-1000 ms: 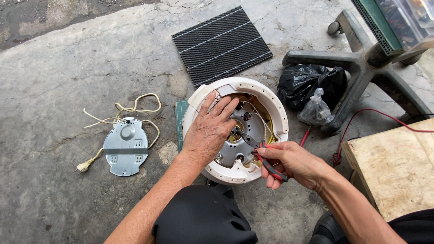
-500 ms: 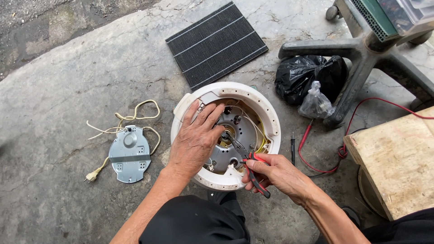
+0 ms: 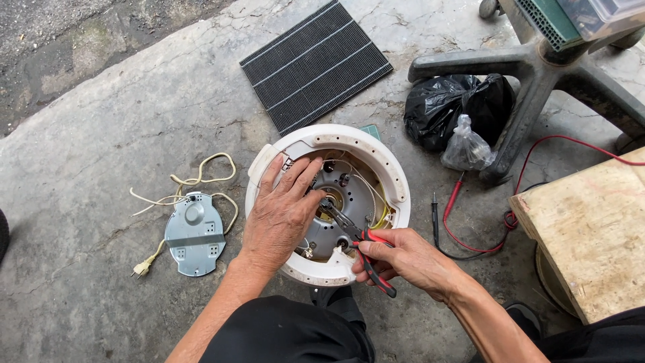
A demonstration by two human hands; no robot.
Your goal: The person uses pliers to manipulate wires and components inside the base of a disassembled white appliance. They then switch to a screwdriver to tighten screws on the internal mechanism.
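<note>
A round white appliance housing [image 3: 376,158] lies open side up on the concrete, with a grey metal plate [image 3: 349,198] and thin wires inside. My left hand [image 3: 282,212] rests flat on its left rim and inner plate, fingers spread. My right hand [image 3: 403,259] grips red-and-black pliers [image 3: 359,238] whose jaws reach into the centre of the metal plate.
A grey metal cover plate [image 3: 195,235] with a cream power cord [image 3: 195,181] lies to the left. A dark ribbed panel [image 3: 316,64] lies behind. Black plastic bags [image 3: 457,107], a chair base [image 3: 531,74], red and black probe leads [image 3: 447,215] and a wooden board [image 3: 591,235] are to the right.
The view has shifted so the housing sits more central. My right hand has brought the pliers from the housing's right rim into its centre. My left hand stays on the housing.
</note>
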